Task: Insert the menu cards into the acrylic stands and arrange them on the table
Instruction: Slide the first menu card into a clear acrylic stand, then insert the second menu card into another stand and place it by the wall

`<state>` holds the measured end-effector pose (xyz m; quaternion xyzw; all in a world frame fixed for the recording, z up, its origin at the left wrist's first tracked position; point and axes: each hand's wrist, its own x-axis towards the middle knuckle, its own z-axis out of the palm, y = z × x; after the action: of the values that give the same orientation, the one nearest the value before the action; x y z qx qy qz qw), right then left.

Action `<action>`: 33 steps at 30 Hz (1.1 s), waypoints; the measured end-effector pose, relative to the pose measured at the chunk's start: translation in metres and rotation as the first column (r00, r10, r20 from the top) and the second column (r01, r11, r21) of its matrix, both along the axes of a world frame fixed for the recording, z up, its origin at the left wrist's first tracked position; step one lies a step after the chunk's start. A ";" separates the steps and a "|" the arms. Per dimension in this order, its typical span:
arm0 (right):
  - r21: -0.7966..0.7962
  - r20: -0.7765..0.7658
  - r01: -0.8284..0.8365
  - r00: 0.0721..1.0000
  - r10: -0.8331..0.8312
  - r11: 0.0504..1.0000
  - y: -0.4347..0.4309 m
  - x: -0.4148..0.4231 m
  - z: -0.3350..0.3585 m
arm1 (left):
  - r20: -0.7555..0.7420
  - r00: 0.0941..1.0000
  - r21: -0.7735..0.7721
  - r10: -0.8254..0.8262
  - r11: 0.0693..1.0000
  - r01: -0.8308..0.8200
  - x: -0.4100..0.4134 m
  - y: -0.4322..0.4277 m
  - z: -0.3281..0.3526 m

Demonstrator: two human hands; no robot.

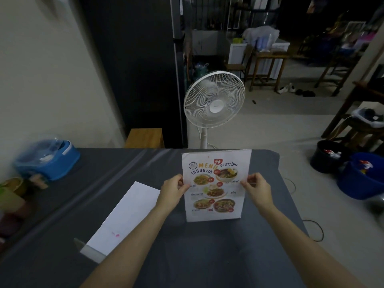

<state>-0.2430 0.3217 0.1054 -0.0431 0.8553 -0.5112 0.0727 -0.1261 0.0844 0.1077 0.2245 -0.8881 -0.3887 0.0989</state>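
From the head camera, you have the printed menu card [216,185] standing upright just past the worktop's centre, toward twelve o'clock from you, and it looks already seated in a clear acrylic stand [215,219], though the stand is almost invisible apart from a glassy edge along the bottom and top. Your left hand [173,190] pinches the card's nine o'clock edge between thumb and fingers; your right hand [257,189] pinches the three o'clock edge the same way, so both are closed on the sheet at about mid-height. I judge this one as inserted and being squared up or positioned. What remains sits at your eight o'clock: a second stand [91,251] lying tipped on the worktop with a white sheet [124,215] lying face down, its near end at that stand; whether that sheet is fully in the stand I cannot tell. That one still has to be stood up and arranged. The worktop [187,256] is covered in a dark grey cloth with a few creases. A blue lidded container [49,156] rests at ten o'clock, a white pedestal fan [215,99] stands beyond the far edge at twelve, and buckets [353,173] sit on the floor at two o'clock in a dim room.
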 end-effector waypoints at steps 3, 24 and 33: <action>0.052 0.018 0.017 1.000 -0.018 0.998 0.006 0.007 -0.009 | 0.077 0.997 -0.068 -0.027 0.997 0.032 0.006 -0.003 -0.007; 0.755 0.147 -0.463 0.810 0.568 0.465 -0.127 0.155 -0.051 | 0.595 0.778 -0.419 -0.201 0.748 0.514 0.123 -0.112 -0.060; 0.734 0.169 -0.488 0.804 0.570 0.472 -0.201 0.201 -0.058 | 0.655 0.737 -0.407 -0.165 0.745 0.529 0.168 -0.189 -0.063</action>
<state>-0.0423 0.1208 0.0477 -0.2968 0.9327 -0.0619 0.1954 0.0421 -0.1049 0.0443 0.1127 -0.9743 -0.0295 -0.1928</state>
